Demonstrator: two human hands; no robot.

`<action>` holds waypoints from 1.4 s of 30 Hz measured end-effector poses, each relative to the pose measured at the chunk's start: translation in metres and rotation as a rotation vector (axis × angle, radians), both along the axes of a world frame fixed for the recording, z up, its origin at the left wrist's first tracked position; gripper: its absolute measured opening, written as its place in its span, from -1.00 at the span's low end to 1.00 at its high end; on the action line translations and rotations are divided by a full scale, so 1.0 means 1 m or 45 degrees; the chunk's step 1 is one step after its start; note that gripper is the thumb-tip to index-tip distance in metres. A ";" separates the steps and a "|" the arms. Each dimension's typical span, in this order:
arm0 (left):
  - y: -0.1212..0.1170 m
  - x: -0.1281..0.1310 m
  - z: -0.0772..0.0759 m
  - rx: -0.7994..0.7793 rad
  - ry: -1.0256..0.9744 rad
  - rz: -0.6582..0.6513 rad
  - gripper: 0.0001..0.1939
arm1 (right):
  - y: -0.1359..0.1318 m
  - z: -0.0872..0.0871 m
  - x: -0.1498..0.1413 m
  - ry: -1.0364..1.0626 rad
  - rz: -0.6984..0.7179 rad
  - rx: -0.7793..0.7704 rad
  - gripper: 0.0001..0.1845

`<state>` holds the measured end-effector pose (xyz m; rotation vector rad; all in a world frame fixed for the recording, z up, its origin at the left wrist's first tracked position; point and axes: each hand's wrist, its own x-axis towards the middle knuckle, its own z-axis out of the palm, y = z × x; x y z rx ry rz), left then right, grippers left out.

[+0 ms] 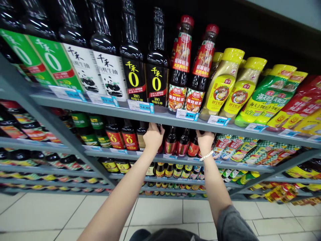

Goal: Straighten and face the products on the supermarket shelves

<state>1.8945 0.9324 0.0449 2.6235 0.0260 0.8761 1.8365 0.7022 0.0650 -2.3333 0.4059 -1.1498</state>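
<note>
Both my arms reach into the second grey shelf [175, 160] of a shop rack. My left hand [153, 137] is closed round the upper part of a dark sauce bottle [160, 144] that it mostly hides. My right hand [205, 140], with a white bead bracelet on the wrist, is closed on another dark bottle [200, 152] under the shelf above. Between the hands stand dark bottles with red labels [171, 142]. How firmly either hand grips is hidden by the shelf edge.
The shelf above [160, 117] carries tall black soy sauce bottles [132, 63], red-capped oyster sauce bottles [182, 67] and yellow squeeze bottles [223, 83], with price tags [140, 106] along its edge. Lower shelves hold several smaller bottles. White floor tiles [50, 211] lie below.
</note>
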 end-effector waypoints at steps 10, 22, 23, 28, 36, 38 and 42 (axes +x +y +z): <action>-0.002 -0.001 0.000 -0.031 0.011 0.004 -0.42 | -0.002 -0.008 -0.004 0.082 0.355 0.150 -0.67; -0.002 -0.001 -0.004 0.015 -0.045 0.019 -0.44 | -0.005 -0.014 0.001 0.069 0.292 0.069 -0.78; -0.002 -0.001 -0.004 0.007 -0.037 0.013 -0.45 | -0.004 -0.015 0.001 0.066 0.280 0.077 -0.78; -0.002 -0.002 -0.008 -0.054 -0.048 -0.045 -0.46 | 0.012 -0.014 -0.012 -0.029 0.276 0.164 -0.64; 0.011 -0.024 -0.056 0.030 -0.383 -0.419 -0.36 | 0.051 -0.058 -0.104 -0.185 0.310 0.299 -0.39; 0.028 -0.042 -0.086 0.085 -0.360 -0.490 -0.32 | 0.052 -0.089 -0.123 0.052 0.331 0.266 -0.38; 0.086 -0.093 -0.183 0.214 -0.118 -0.542 -0.31 | 0.054 -0.144 -0.132 0.773 0.618 -0.033 -0.43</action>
